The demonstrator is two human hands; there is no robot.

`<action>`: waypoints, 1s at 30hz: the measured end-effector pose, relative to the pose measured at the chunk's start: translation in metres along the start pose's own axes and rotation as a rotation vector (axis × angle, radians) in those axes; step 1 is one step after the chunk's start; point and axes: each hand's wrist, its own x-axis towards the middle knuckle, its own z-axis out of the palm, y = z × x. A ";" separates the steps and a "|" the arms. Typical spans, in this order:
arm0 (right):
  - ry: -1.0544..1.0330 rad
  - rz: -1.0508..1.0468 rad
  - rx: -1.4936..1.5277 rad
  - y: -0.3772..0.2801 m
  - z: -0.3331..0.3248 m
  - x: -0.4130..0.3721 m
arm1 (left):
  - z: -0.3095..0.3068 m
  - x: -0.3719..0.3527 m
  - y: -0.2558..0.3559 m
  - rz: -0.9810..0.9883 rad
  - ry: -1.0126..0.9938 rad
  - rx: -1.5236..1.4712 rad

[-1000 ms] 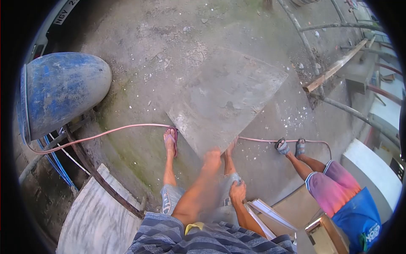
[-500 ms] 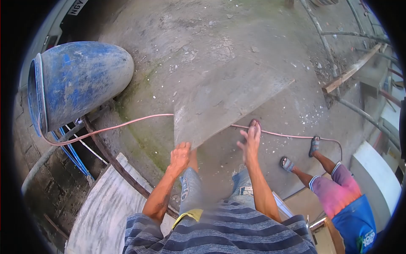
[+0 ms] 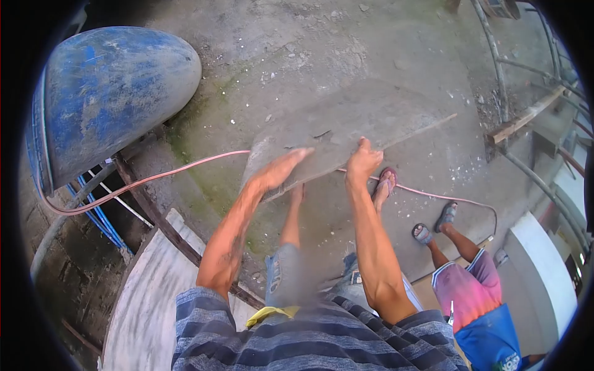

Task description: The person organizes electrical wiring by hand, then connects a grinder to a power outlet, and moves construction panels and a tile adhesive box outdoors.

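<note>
A large flat grey board [image 3: 352,120], dusty and close in colour to the ground, is tilted in front of my legs. Its near edge runs from lower left to upper right. My left hand [image 3: 279,169] lies along the near left part of the board with fingers stretched out. Farther right, my right hand [image 3: 364,162] is closed around the near edge, thumb side up. A pink hose [image 3: 179,168] passes behind the board and comes out past my sandalled foot [image 3: 385,184].
A scuffed blue barrel [image 3: 117,80] lies on its side at left, above blue pipes [image 3: 102,219]. A pale streaked slab [image 3: 148,297] is at lower left. Another person in pink shorts [image 3: 467,284] stands at right. Metal tubes and a timber piece [image 3: 526,116] are beyond.
My left hand has left the board's near corner and moved forward onto it, fingers straightened. My right hand, previously apart with fingers spread, now grips the near edge. The board's right corner has shifted right.
</note>
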 end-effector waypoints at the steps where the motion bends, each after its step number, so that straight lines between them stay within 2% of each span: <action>1: 0.012 0.010 0.013 0.000 -0.002 -0.002 | 0.003 0.014 0.004 -0.015 -0.007 0.053; 3: 0.038 0.025 0.048 0.001 -0.002 -0.002 | 0.007 0.042 0.011 -0.038 -0.017 0.167; 6: 0.141 -0.123 0.156 0.016 -0.005 -0.001 | 0.002 0.092 -0.014 -0.154 0.031 0.310; 9: 0.128 0.004 -0.042 0.033 -0.017 0.002 | -0.002 0.098 -0.023 -0.211 0.408 0.552; 13: 0.132 -0.061 0.104 0.043 -0.019 -0.001 | -0.034 0.100 -0.072 -0.097 0.211 0.362; 15: 0.106 -0.098 0.219 0.025 -0.021 -0.010 | -0.027 0.073 -0.076 -0.039 0.090 0.348; 18: 0.042 -0.013 0.155 0.018 -0.020 -0.011 | -0.008 0.039 -0.082 -0.020 0.045 0.359; 21: 0.051 -0.108 0.200 0.017 -0.016 -0.011 | -0.013 0.034 -0.093 -0.072 0.130 0.444; 24: 0.070 -0.141 0.177 0.012 -0.014 -0.012 | -0.022 0.036 -0.093 -0.474 0.442 0.777; 27: 0.066 -0.125 0.214 0.011 -0.014 -0.014 | -0.054 0.069 -0.160 -0.387 0.218 0.514; 30: 0.080 -0.187 0.166 0.007 -0.014 -0.017 | -0.035 0.077 -0.129 -0.459 0.109 0.535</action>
